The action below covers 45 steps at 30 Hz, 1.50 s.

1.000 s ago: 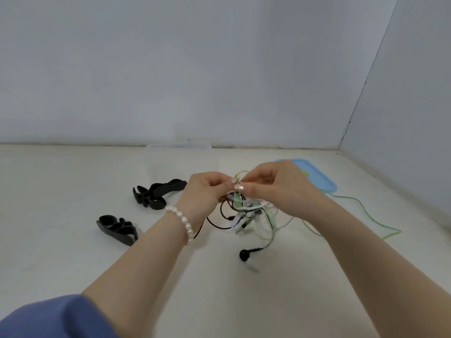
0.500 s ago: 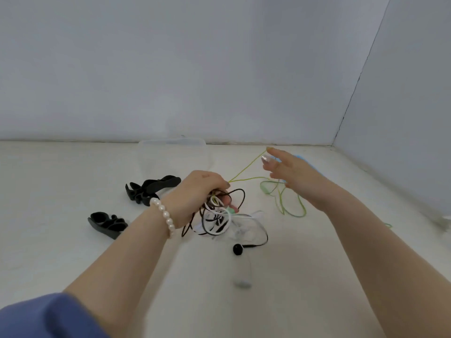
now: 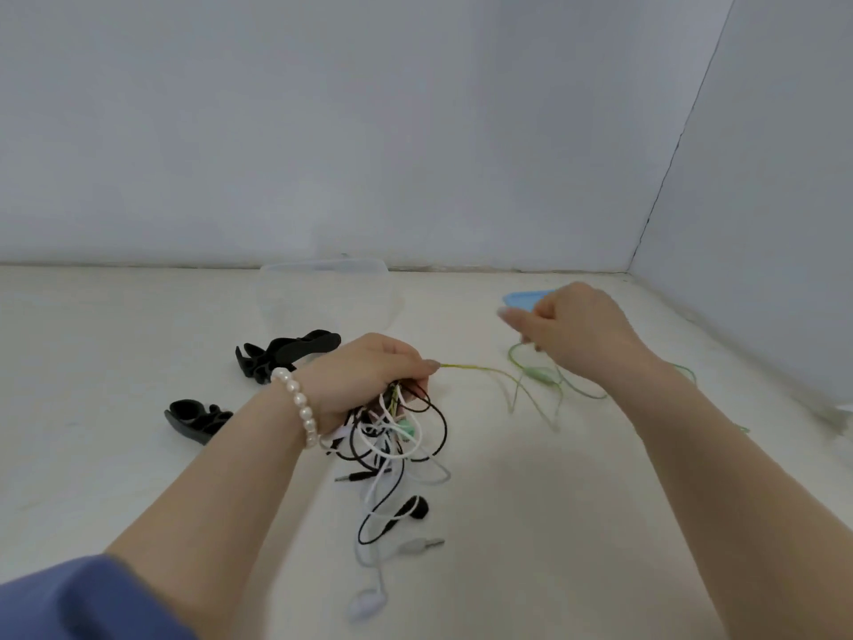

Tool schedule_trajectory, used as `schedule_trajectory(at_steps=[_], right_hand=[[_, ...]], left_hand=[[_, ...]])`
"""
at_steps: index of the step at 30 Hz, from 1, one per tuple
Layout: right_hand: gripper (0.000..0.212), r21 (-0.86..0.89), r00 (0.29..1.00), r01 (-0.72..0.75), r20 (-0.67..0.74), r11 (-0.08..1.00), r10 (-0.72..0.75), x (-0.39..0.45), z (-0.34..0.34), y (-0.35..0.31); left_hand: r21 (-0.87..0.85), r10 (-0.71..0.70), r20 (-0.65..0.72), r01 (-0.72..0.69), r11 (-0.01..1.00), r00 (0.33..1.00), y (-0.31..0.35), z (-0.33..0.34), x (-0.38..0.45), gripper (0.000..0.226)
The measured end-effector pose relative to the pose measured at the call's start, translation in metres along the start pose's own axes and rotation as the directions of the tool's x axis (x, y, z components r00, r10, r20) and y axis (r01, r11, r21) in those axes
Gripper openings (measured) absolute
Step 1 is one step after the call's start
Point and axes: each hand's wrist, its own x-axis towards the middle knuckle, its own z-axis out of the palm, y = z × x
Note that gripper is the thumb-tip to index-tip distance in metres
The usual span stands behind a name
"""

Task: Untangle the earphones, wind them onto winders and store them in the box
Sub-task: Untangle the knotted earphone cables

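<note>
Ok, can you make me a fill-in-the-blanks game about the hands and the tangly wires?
1. The left hand grips the ___ of earphones.
2. The cable stretching toward the right hand is ___.
3. The bracelet on the left wrist is made of ___.
4. The two winders on the table are ___.

Answers: tangle; green; pearls; black

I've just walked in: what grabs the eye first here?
The left hand grips a tangle of black and white earphone cables at the centre. To its right, the right hand draws a green cable out sideways. Two black winders lie left of it.
</note>
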Motion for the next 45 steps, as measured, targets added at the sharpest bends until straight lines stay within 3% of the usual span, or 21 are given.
schedule_trajectory(at_steps=[1,3,5,9,12,14,17,19,23,25,28,30,32,34,40,45], right_hand=[[0.038,0.144,0.994,0.104,0.014,0.984,-0.107,-0.005,-0.001,-0.010],[0.014,0.403,0.935,0.202,0.191,0.893,-0.298,-0.018,-0.001,-0.030],[0.022,0.482,0.859,0.202,0.331,0.853,-0.391,-0.022,0.008,-0.034],[0.008,0.506,0.901,0.173,0.265,0.845,-0.343,-0.019,0.016,-0.032],[0.014,0.465,0.898,0.199,0.266,0.862,-0.351,-0.016,0.012,-0.028],[0.016,0.495,0.899,0.193,0.256,0.847,-0.354,-0.014,0.007,-0.025],[0.017,0.559,0.904,0.148,0.257,0.816,-0.340,-0.012,0.002,-0.020],[0.018,0.679,0.904,0.076,0.263,0.730,-0.338,-0.010,0.003,-0.017],[0.019,0.921,0.932,-0.121,0.234,0.371,-0.277,-0.005,-0.001,-0.012],[0.023,0.937,0.940,-0.152,0.235,0.313,-0.249,-0.005,-0.002,-0.012],[0.024,0.922,0.931,-0.145,0.250,0.359,-0.267,-0.006,0.000,-0.013],[0.023,0.907,0.924,-0.134,0.260,0.398,-0.281,-0.007,0.000,-0.015],[0.023,0.890,0.915,-0.111,0.265,0.442,-0.304,-0.009,0.000,-0.018],[0.022,0.878,0.906,-0.089,0.268,0.471,-0.328,-0.010,0.001,-0.020],[0.020,0.850,0.909,-0.080,0.276,0.520,-0.312,-0.010,0.007,-0.020],[0.024,0.921,0.929,-0.100,0.222,0.377,-0.296,-0.006,0.007,-0.015]], left_hand=[[-0.001,0.003,-0.005,-0.003,1.000,1.000,0.001,0.002,-0.001,0.036],[-0.018,0.001,-0.005,-0.001,1.000,1.000,0.003,0.006,-0.003,0.039],[-0.016,0.002,0.008,-0.002,1.000,1.000,0.006,0.008,-0.005,0.048],[0.054,0.019,0.027,-0.021,0.998,0.999,0.006,0.008,-0.004,0.065],[0.031,0.039,0.054,-0.041,0.999,0.998,0.004,0.006,-0.006,0.045],[0.140,0.068,0.049,-0.074,0.987,0.996,0.002,0.003,-0.006,0.023],[0.230,0.128,-0.034,-0.117,0.966,0.991,0.002,-0.004,-0.006,0.033],[0.232,0.153,-0.055,-0.136,0.963,0.987,0.003,-0.010,-0.008,0.042],[0.247,0.221,-0.042,-0.204,0.947,0.974,0.001,-0.016,-0.009,0.031],[0.237,0.214,-0.052,-0.196,0.952,0.976,0.001,-0.017,-0.008,0.028],[0.251,0.199,-0.048,-0.181,0.951,0.979,0.004,-0.018,-0.011,0.048],[0.150,0.290,-0.077,-0.277,0.949,0.954,0.010,-0.015,-0.014,0.063],[-0.032,0.370,-0.114,-0.375,0.926,0.922,0.016,-0.009,-0.015,0.048],[-0.077,0.388,-0.146,-0.401,0.913,0.910,0.019,0.000,-0.016,0.033],[0.133,0.324,-0.248,-0.299,0.945,0.913,0.014,0.014,-0.014,0.026],[0.356,0.359,-0.297,-0.247,0.901,0.885,0.007,0.003,-0.010,0.024]])
